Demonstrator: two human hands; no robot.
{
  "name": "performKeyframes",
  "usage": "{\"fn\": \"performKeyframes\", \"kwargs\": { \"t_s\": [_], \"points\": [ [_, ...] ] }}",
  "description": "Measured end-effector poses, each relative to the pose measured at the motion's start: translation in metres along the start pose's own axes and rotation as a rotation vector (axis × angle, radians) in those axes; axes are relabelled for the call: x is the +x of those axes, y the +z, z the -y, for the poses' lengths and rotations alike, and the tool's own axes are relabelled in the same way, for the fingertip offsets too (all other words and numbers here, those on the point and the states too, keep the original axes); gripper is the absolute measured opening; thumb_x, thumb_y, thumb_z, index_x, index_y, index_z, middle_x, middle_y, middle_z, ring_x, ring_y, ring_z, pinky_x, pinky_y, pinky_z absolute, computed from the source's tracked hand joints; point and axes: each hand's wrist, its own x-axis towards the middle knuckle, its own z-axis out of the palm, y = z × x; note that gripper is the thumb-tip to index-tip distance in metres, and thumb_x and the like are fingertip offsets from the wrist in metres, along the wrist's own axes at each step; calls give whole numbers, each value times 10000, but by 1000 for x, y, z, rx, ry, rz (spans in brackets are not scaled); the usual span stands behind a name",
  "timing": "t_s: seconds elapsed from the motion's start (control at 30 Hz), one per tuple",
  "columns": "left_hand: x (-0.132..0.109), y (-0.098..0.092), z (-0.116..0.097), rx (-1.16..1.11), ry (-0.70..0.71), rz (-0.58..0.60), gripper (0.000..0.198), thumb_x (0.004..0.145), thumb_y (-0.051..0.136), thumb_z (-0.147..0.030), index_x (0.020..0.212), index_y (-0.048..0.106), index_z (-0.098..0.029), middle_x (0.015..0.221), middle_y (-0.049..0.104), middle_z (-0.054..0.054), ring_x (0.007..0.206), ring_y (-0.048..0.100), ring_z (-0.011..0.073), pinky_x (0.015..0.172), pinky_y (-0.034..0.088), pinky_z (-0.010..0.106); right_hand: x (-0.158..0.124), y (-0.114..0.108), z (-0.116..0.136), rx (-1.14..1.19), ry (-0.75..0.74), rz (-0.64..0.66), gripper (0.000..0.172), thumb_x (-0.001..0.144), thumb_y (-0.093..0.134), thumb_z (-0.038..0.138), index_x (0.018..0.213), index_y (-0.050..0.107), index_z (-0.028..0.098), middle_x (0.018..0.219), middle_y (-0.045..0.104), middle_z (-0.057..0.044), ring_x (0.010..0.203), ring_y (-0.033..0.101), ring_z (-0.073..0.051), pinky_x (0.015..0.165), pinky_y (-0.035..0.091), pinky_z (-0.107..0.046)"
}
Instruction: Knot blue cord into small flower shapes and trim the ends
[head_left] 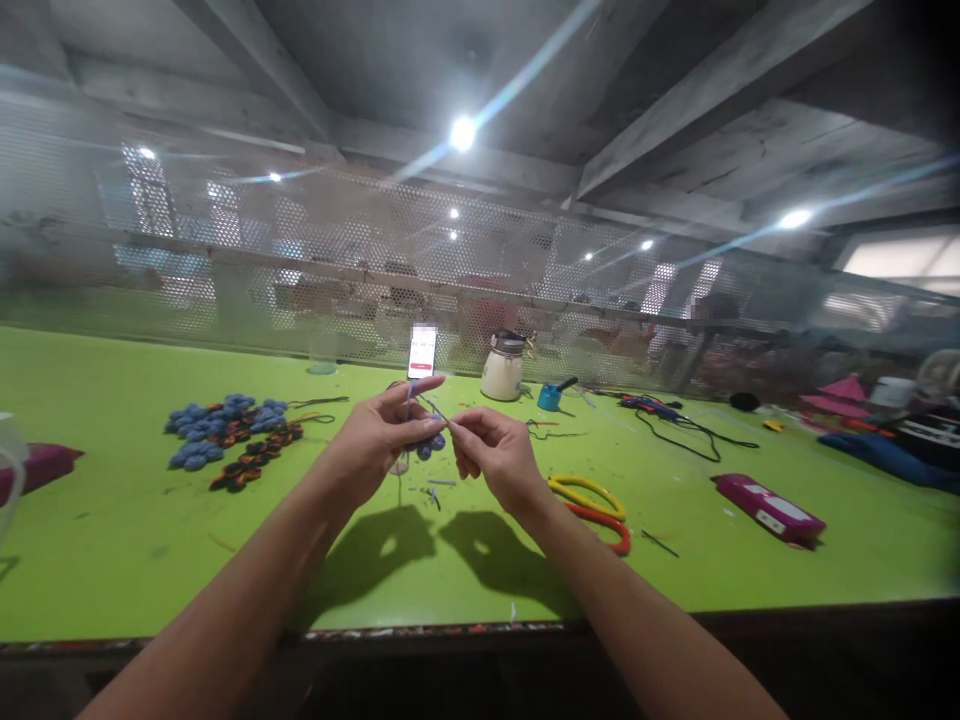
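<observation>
My left hand [369,440] is closed on a small blue-purple crochet flower [430,447], pinched by thumb and fingers. A strand of yarn [411,402] runs over its outstretched forefinger, and the yarn's tail hangs below. With thumb and forefinger together, my right hand [495,452] grips a thin dark crochet hook [433,408], whose tip points up and left toward the yarn. Both hands are raised above the green table [465,590], close together. The stitches between them are too small to make out.
Blue crochet flowers [196,453] and dark orange-edged ones [251,462] lie left. Scissors [589,492] lie beside my right forearm. A lit phone [422,352], a cream jar [502,372] and a blue pot [550,398] stand behind. A purple box [772,510] lies right; a mesh screen [360,270] borders the table.
</observation>
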Motion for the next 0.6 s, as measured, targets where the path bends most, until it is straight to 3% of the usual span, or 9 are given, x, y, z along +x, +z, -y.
{"fn": "performKeyframes", "kwargs": {
  "t_s": [0.17, 0.33, 0.5, 0.6],
  "points": [
    [-2, -7, -9, -109, -69, 50, 478, 631, 766, -95, 1093, 682, -187, 726, 629, -3, 640, 552, 85, 635, 426, 217, 0, -14, 7, -289, -197, 52, 161, 807, 637, 313, 832, 646, 154, 567, 552, 14, 450, 475, -84, 428, 403, -228],
    [-4, -7, -14, -227, -161, 28, 408, 613, 757, -63, 1010, 708, -145, 754, 650, 30, 650, 577, 93, 632, 444, 213, -1, -23, 19, -469, -350, 65, 95, 797, 655, 245, 799, 671, 151, 637, 593, -18, 517, 489, -93, 480, 400, -242],
    [-3, -6, -8, -242, -138, 89, 89, 587, 764, -86, 643, 702, -117, 680, 624, 23, 633, 564, 93, 620, 440, 211, -3, -20, 21, -170, -176, 163, 110, 792, 664, 263, 800, 659, 154, 513, 526, 27, 408, 454, -80, 390, 366, -226],
    [-1, -5, -3, -150, -134, 128, 164, 580, 763, -77, 505, 621, -114, 657, 618, 18, 621, 554, 82, 595, 418, 193, -1, -17, 16, -32, -68, 170, 149, 788, 668, 297, 773, 638, 152, 456, 486, 52, 356, 391, -61, 358, 342, -215]
  ]
}}
